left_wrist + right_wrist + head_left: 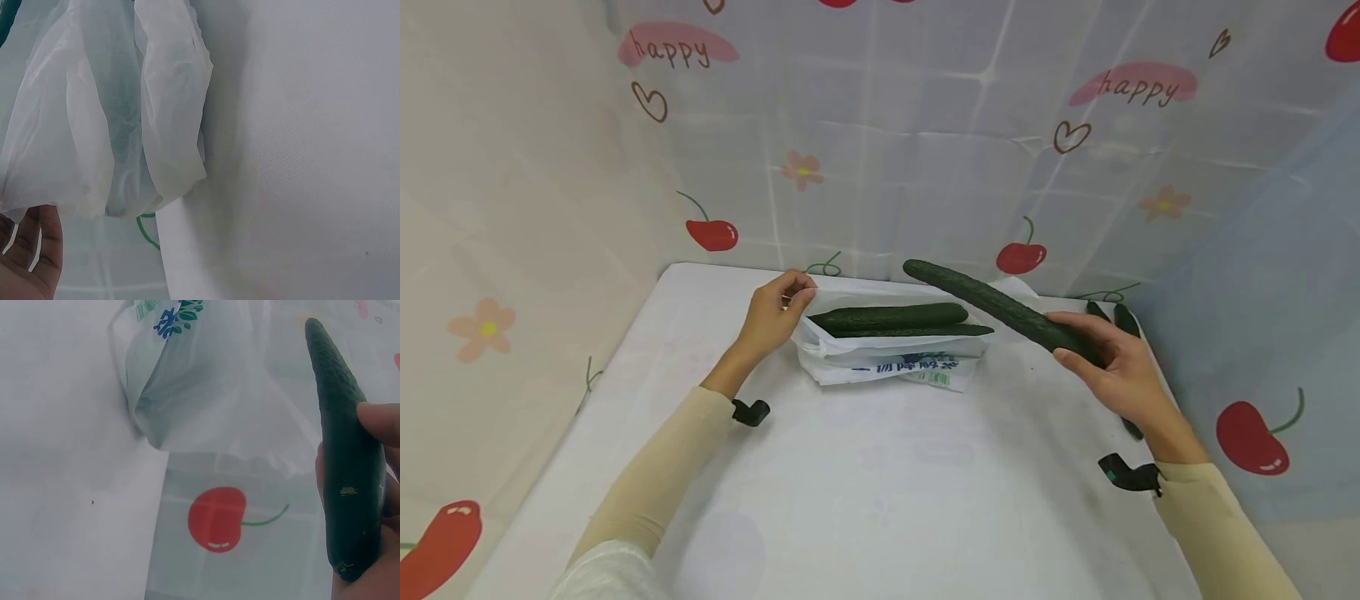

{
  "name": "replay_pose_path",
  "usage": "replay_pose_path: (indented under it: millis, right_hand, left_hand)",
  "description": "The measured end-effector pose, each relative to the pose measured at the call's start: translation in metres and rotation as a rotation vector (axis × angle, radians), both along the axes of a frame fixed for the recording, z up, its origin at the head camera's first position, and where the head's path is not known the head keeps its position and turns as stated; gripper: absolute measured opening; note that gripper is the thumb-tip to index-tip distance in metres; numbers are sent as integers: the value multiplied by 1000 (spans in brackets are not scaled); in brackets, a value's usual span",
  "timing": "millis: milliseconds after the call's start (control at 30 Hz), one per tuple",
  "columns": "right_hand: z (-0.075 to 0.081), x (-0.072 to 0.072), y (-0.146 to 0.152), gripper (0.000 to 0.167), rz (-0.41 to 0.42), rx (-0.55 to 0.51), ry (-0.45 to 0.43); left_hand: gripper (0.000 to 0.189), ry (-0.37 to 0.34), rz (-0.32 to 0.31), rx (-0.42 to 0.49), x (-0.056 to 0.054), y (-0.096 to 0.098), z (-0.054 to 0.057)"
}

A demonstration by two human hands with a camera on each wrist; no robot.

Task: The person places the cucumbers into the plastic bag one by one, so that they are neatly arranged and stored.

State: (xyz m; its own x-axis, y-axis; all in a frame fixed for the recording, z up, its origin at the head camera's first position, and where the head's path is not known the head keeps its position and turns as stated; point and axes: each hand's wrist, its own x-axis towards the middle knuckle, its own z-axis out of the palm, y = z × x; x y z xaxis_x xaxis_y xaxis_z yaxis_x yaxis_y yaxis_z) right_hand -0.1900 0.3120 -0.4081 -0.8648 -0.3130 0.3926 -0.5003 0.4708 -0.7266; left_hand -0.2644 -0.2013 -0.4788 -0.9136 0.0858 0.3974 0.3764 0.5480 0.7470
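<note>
Gripping a cucumber near one end with the right hand, fingers and thumb curled round it. Holding it raised above the counter, with the free end slanting up and leftward over the bag's side of the scene; cannot tell whether touching the film at the bag's right end. Pinching the bag at the left end of its mouth with the left hand, thumb against fingers, and so holding the mouth spread. Showing through that mouth, two cucumbers laid lengthwise, side by side. Also to note, more cucumbers at the counter's right edge, partly hidden behind the right hand and hard to count.

Probably partway through loading the bag, with the gripped cucumber outside it; impossible to rule out unloading from this moment alone. If loading, calls next for carrying the cucumber leftward, levelling it to match the two inside, and lowering it through the mouth before loosening the right fingers. Best to hold the left pinch firm meanwhile, to avoid folding the thin film inward under the tip.
</note>
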Motion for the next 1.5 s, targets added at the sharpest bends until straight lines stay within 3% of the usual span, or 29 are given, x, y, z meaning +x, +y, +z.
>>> replay_pose_path:
  millis: [400,700,1000,1500]
  right_hand:
    - [5,-14,-12,49,74,131,-54]
    - [7,-32,-24,51,193,231,2]
    - [12,-48,-51,48,249,353,-18]
    - [-2,-79,-90,39,335,342,-164]
  left_hand:
    - [16,-1,-4,5,-2,1,-3]
    - [17,-22,4,-3,-1,1,-3]
    - [17,-23,6,1,-1,0,-2]
    - [18,-21,7,-9,2,2,0]
